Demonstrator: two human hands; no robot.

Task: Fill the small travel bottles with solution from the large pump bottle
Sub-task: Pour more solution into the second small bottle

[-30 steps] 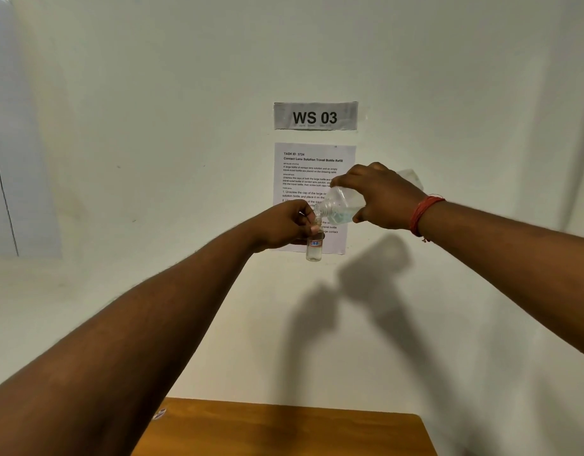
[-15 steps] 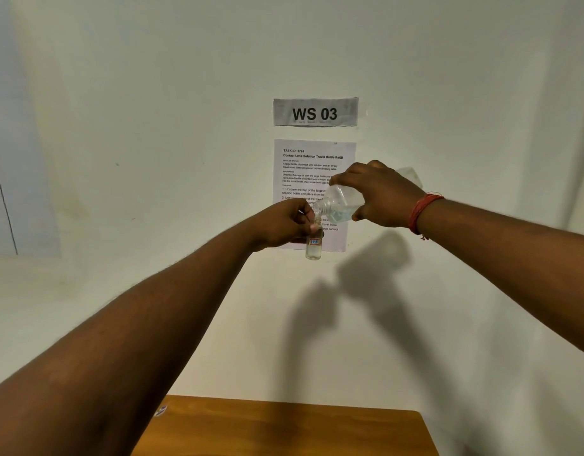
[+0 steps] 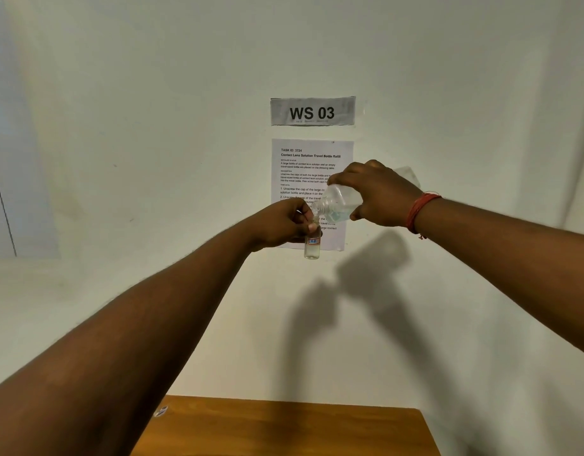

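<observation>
Against wall [image 3: 152, 159], right hand [image 3: 379, 199] tips large bottle [image 3: 336, 205] onto left hand's [image 3: 280, 225] vial [image 3: 312, 246].

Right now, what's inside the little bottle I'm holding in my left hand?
The small bottle shows clear liquid in its lower part, below a red and blue label. The left hand covers its upper part, so the full level can't be seen. The large bottle is tipped at its mouth.

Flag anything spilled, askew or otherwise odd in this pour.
No spill shows. The odd part is where it happens: the left hand holds the small travel bottle and the right hand tilts the large bottle over it in mid-air, high above the wooden table, with nothing supporting either.
</observation>
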